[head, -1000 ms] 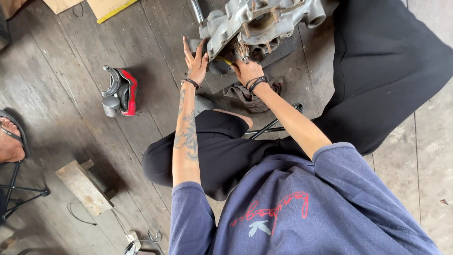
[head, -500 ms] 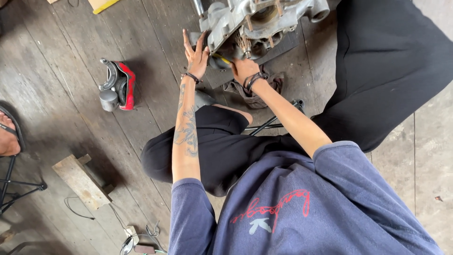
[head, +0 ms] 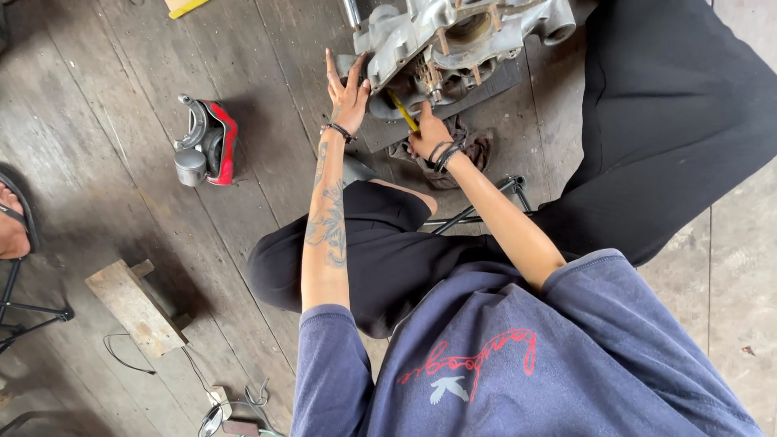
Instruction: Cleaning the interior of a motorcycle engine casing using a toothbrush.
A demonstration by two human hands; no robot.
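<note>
A: Where are the hands now?

B: The left hand (head: 346,89) is flat on the near edge of the grey metal engine casing (head: 453,36), with the fingers spread open and holding nothing. The right hand (head: 427,133) is closed around a yellow-handled tool (head: 402,111), and the tip goes under the casing, near the studs (head: 441,40). I cannot see the tip itself.

A: And the casing, where does it stand?

B: On a dark mat (head: 469,89) on the wooden floor (head: 121,97), in front of the person's knees, with a crumpled rag (head: 469,150) just beside the right wrist.

A: How to do this well, in your opinion?

B: I think the flat hand should press firmly, so that the casing does not rock while the tool works (the part looks heavy, but it sits on uneven feet). The tool should stay in line with the forearm, and the open fingers should be away from its path.

A: Anything different from one second ago?

B: Little. The left hand sits on the same edge, and the right hand seems a bit lower and nearer to the rag. The view has shifted, so the red and grey part (head: 206,144) on the floor appears a little more to the right.
</note>
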